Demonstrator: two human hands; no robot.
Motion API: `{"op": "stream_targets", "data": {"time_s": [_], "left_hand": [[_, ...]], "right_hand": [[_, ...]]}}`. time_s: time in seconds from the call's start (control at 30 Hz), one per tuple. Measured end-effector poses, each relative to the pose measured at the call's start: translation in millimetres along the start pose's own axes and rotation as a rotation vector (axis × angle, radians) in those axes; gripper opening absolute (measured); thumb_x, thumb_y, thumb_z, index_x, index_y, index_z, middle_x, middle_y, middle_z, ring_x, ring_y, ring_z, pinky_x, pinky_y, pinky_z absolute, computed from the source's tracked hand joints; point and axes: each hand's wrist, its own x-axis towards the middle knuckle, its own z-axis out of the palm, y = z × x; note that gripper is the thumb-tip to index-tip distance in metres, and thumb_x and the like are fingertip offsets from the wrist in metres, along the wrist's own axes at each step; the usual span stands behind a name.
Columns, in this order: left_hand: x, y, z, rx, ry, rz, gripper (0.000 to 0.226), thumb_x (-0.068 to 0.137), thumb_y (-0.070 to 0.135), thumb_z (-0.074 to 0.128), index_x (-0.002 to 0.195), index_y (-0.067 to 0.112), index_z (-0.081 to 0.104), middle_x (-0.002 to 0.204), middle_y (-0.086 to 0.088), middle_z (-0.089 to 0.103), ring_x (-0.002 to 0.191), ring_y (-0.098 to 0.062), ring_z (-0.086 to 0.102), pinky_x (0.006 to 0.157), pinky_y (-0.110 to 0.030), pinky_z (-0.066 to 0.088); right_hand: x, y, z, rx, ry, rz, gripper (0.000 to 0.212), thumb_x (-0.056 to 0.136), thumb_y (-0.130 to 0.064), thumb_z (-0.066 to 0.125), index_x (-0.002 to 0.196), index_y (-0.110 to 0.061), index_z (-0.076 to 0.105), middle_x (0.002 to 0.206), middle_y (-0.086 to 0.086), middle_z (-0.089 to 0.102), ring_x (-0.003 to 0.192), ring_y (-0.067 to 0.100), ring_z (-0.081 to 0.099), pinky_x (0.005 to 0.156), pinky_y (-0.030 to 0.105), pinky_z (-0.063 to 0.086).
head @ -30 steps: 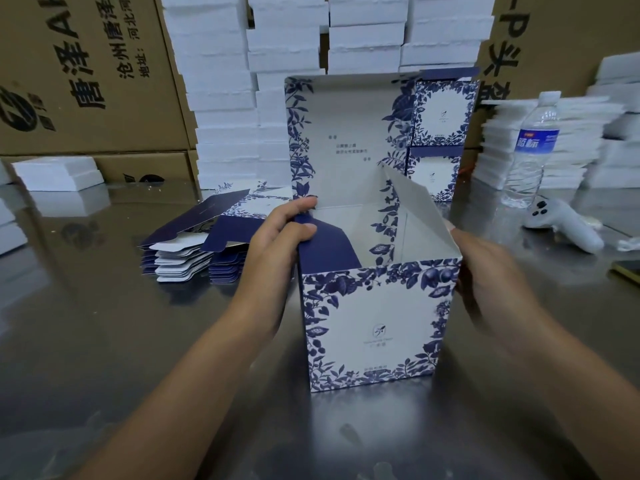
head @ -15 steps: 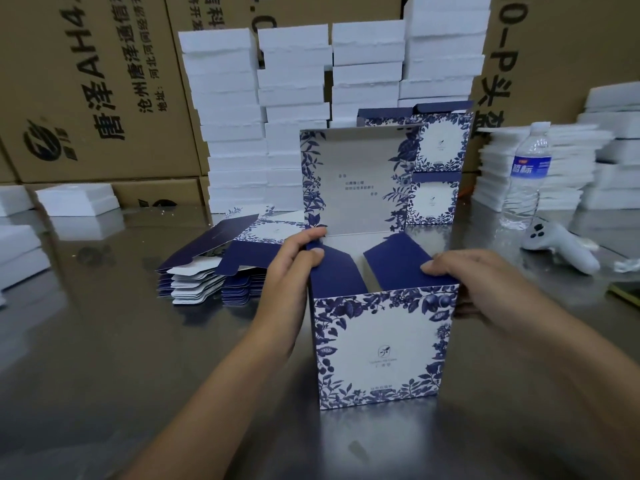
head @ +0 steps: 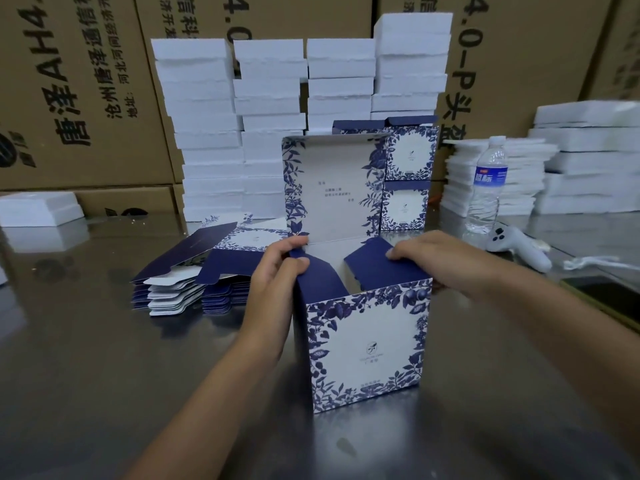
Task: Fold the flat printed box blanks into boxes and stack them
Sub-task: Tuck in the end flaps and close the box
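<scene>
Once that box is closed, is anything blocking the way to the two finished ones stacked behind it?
Nothing visible does. The finished boxes stand just behind the box; the water bottle stands off to the right.

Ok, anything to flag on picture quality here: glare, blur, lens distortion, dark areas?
Head view: the steel table shows hazy reflections and soft glare. Head view: wide-angle bowing tilts the cartons at the left edge. Head view: the box, left hand and right hand are sharp, while the lower corners go dim and soft.
</scene>
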Motion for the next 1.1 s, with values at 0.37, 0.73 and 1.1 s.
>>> {"op": "stream_targets", "data": {"time_s": [0.37,0.73,1.1], "left_hand": [[-2,3,0,0.003,-0.009,0.001,0.028,0.086,0.006,0.05,0.093,0.027,0.067,0.091,0.001,0.059,0.087,-0.021,0.052,0.079,-0.038,0.04],[-5,10,-1,0.01,-0.061,-0.019,0.027,0.063,0.024,0.053,0.081,0.035,0.07,0.102,-0.005,0.058,0.094,-0.024,0.052,0.087,-0.042,0.04],[-2,4,-2,0.044,-0.112,0.019,0.027,0.088,0.005,0.049,0.09,0.028,0.064,0.084,0.012,0.063,0.075,-0.009,0.058,0.068,-0.022,0.046]], "right_hand": [[16,-6,1,-0.092,0.032,-0.01,0.025,0.09,-0.026,0.052,0.067,-0.018,0.044,0.058,0.005,0.032,0.046,0.015,0.029,0.043,0.021,0.023],[33,-6,6,-0.02,0.084,-0.006,0.036,0.09,-0.016,0.05,0.057,-0.018,0.036,0.05,0.002,0.031,0.038,0.011,0.025,0.041,0.022,0.019],[34,3,15,0.374,0.21,-0.062,0.03,0.087,0.001,0.052,0.063,-0.015,0.043,0.043,-0.006,0.044,0.035,0.004,0.039,0.034,0.013,0.028]]}}
